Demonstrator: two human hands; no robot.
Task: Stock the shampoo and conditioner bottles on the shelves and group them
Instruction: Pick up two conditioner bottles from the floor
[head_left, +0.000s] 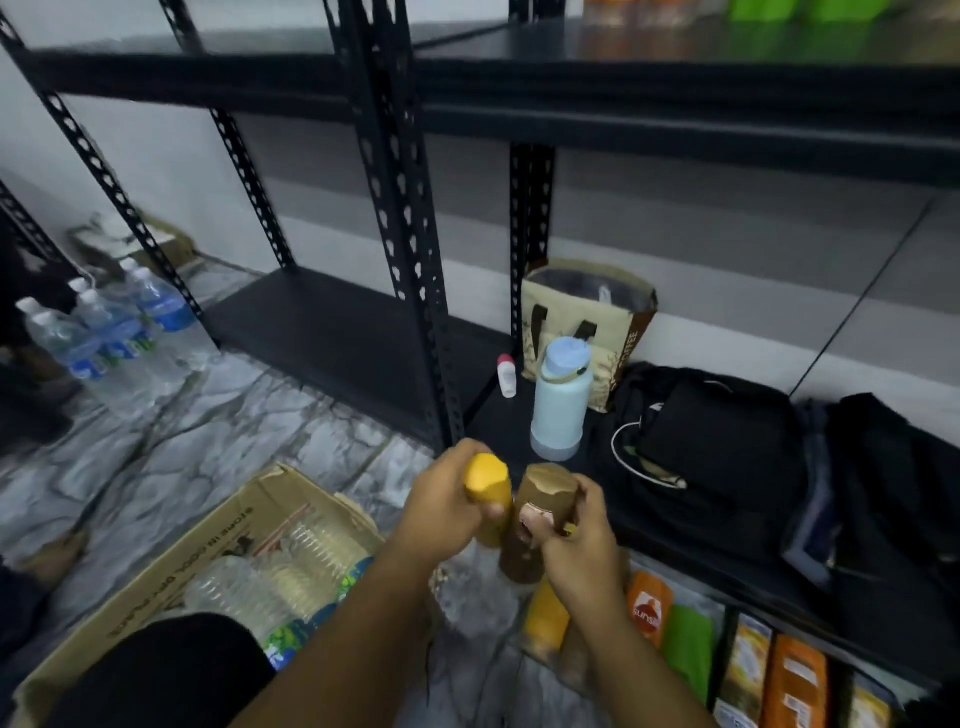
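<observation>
The orange bottle reads "sunsil", the tote bag "COFFEE", the cardboard box "STORE IN COOL DRY PLACE".

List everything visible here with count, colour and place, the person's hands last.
Perforated metal shelving: adjoining units, black, ahead.
Wrapped water bottles: several, clear, floor left.
Cardboard box: one, brown, near left floor.
Insulated flask: one, pale blue, bottom shelf.
Fabric tote bag: one, beige, behind flask.
Fabric bags: two, black, bottom shelf right.
Lying plastic bottles: several, orange, green, yellow, lower right.
Left hand: one, gripping yellow plastic bottle.
Right hand: one, gripping brown plastic bottle.
</observation>
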